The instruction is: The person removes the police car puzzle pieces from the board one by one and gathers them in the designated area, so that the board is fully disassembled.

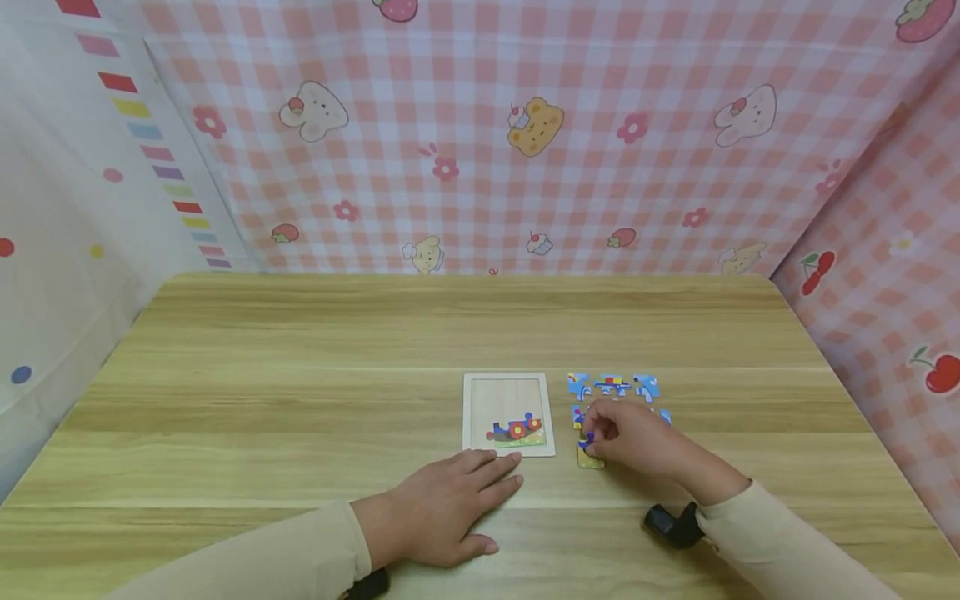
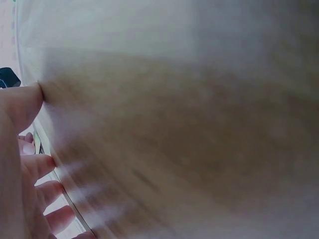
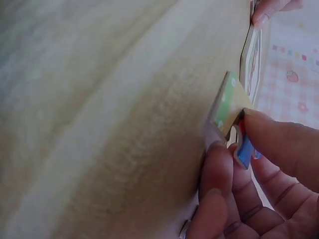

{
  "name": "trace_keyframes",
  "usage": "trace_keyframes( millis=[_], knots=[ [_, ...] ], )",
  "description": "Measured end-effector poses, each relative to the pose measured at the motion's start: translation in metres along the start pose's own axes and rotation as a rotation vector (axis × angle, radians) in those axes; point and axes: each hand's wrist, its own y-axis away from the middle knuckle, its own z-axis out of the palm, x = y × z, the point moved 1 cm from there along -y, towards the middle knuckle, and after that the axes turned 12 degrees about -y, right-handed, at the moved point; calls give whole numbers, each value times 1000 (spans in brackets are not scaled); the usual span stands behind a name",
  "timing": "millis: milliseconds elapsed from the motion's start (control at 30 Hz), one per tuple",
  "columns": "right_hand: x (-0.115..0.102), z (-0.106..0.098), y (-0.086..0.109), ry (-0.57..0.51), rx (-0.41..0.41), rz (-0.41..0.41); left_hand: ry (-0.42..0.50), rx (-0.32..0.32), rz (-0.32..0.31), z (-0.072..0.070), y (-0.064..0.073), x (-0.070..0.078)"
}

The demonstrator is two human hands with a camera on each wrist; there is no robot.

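Note:
My left hand lies flat on the table, fingers straight, with its fingertips at the near edge of a puzzle tray. Joined jigsaw pieces with red and blue shapes sit in the tray's lower right part. Right of the tray, my right hand pinches a small blue and red jigsaw piece between thumb and fingers. Just beside that piece is a yellow jigsaw piece with a green edge. Part of the pinched piece is hidden by the fingers.
Several loose jigsaw pieces, mostly blue, lie in rows beyond my right hand, which covers some of them. A wooden table carries everything. Behind it hangs a pink checked cloth. Black wrist cameras sit under both sleeves.

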Motion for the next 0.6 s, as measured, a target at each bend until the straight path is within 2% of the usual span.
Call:
trace_keyframes(
  millis=[233, 433, 600],
  knots=[
    [-3, 3, 2, 7, 10, 18, -16, 9, 0, -1, 0, 0],
    [-3, 7, 0, 83, 35, 68, -25, -6, -4, -1, 0, 1],
    [-3, 8, 1, 118, 42, 63, -21, 4, -3, 1, 0, 1]
  ],
)
